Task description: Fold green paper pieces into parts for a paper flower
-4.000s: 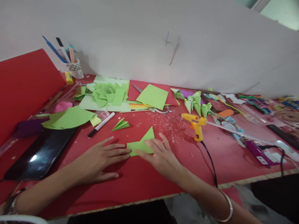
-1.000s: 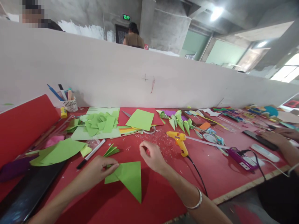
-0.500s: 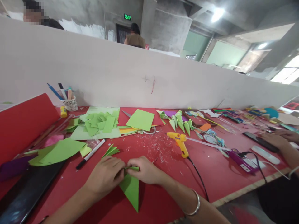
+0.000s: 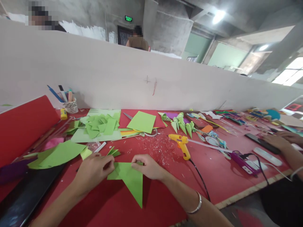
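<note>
A folded sheet of green paper [image 4: 132,179] is held up over the red tabletop, with a long point hanging down at its right side. My left hand [image 4: 96,168] pinches its upper left corner between thumb and fingers. At the upper right edge, my right hand [image 4: 148,166] has the paper between thumb and bent fingers. Just behind my left hand lies a small pleated green paper piece [image 4: 114,152]. A white marker [image 4: 100,147] is partly covered by that same hand.
A yellow glue gun [image 4: 181,145] with a black cord lies to the right. Behind are cut green paper pieces [image 4: 100,124], a green square sheet [image 4: 142,122] over scissors, and green paper cones [image 4: 181,121]. A co-worker's hand [image 4: 272,142] rests at the far right.
The view has tilted up since the oldest frame, where the paper lay flat under my hands. Half a second ago my hands were together at its top edge; now they are apart, spreading it.
</note>
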The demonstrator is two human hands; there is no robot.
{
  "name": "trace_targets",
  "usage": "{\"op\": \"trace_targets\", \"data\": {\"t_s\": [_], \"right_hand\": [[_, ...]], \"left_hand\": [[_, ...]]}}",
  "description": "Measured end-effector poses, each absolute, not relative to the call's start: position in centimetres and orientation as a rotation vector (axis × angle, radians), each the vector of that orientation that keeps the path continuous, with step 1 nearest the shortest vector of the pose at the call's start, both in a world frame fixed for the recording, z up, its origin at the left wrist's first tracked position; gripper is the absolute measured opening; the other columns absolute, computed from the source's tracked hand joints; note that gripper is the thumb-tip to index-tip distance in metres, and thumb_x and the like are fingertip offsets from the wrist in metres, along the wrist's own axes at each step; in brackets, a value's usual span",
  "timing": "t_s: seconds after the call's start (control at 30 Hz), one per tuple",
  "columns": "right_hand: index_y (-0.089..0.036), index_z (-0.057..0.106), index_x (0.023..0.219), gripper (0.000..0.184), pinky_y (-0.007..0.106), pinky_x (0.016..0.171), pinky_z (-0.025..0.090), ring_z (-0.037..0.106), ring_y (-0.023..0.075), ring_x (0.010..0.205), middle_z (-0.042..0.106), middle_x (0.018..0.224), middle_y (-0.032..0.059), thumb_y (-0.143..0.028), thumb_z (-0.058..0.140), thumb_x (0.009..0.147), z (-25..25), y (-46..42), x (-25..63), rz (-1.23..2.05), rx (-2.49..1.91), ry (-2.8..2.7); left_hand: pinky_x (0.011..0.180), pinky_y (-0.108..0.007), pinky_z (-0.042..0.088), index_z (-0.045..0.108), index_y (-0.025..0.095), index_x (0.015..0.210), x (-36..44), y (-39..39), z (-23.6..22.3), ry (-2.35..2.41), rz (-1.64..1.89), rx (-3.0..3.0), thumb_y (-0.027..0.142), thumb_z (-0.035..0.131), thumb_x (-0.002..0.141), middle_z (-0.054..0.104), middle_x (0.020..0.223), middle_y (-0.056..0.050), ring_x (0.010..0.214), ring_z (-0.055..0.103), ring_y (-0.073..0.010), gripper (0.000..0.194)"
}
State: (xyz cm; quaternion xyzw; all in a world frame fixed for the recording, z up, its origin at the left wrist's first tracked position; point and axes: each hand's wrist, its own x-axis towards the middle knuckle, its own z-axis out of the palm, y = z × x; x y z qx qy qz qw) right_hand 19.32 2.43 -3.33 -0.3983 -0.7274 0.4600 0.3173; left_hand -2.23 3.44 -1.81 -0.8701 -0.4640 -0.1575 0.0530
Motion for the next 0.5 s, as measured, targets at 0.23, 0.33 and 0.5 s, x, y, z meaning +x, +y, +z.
{"op": "trace_targets", "data": {"t_s": [0.23,0.33,0.5], "right_hand": [[-0.015,0.051,0.067,0.015,0.018,0.057,0.034,0.043,0.0077,0.060,0.047,0.063,-0.0031,-0.024,0.048,0.079,-3.8,2.7,19.1,1.168,-1.086,-1.855],[-0.015,0.049,0.067,0.016,0.017,0.051,0.034,0.042,0.0060,0.054,0.045,0.061,-0.0040,-0.026,0.048,0.079,-3.9,2.7,19.1,1.187,-1.114,-1.785],[-0.018,0.042,0.072,0.019,0.014,0.033,0.028,0.041,0.0039,0.033,0.044,0.054,-0.0073,-0.037,0.045,0.079,-4.2,2.5,19.3,1.549,-1.155,-1.664]], "left_hand": [[0.053,-0.023,0.035,0.054,0.019,0.077,-2.4,3.4,-2.0,-1.944,-0.810,-2.597,0.033,0.035,0.082,0.058,0.062,0.000,0.057,0.052,-0.0156,0.024],[0.066,-0.026,0.044,0.048,0.018,0.101,-2.0,3.5,-3.0,-2.056,-1.238,-2.822,0.043,0.037,0.082,0.062,0.083,-0.004,0.076,0.057,-0.0178,0.033],[0.079,-0.032,0.045,0.055,0.016,0.093,-0.5,3.1,-3.8,-2.188,-1.315,-3.177,0.044,0.054,0.073,0.063,0.092,-0.007,0.089,0.057,-0.0228,0.035]]}}
